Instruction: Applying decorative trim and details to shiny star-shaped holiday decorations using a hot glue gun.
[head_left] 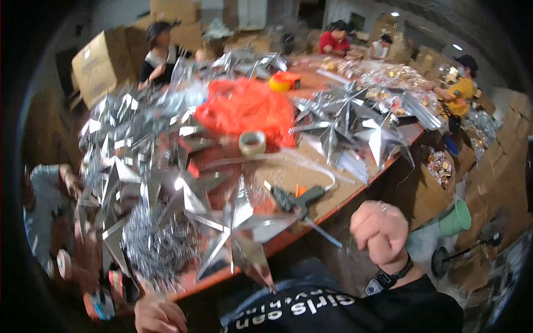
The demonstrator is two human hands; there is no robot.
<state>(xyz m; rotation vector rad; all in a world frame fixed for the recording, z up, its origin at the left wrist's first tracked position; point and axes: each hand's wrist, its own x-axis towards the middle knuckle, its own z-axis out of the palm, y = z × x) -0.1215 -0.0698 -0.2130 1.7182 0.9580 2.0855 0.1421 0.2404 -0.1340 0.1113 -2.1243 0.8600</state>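
My right hand (380, 230) is raised off the table's near edge, curled into a fist; whatever it may hold is hidden. Low at the near left corner, my left hand (160, 314) has its fingers bent together, partly cut off by the picture's edge, their contents out of sight. Between the two hands, a large silver foil star (236, 227) lies with one point over the edge. A dark glue gun (298, 198) rests to its right, with a pale glue stick (325, 233) jutting past the edge. Left of the star sits a heap of silver tinsel (158, 244).
More silver stars (119, 175) crowd the table's left side. Behind are a tape roll (252, 143), a red-orange plastic bag (244, 108) and a tape dispenser (284, 81). Several people work around the table. At right stand a green bucket (455, 217) and cardboard boxes (425, 188).
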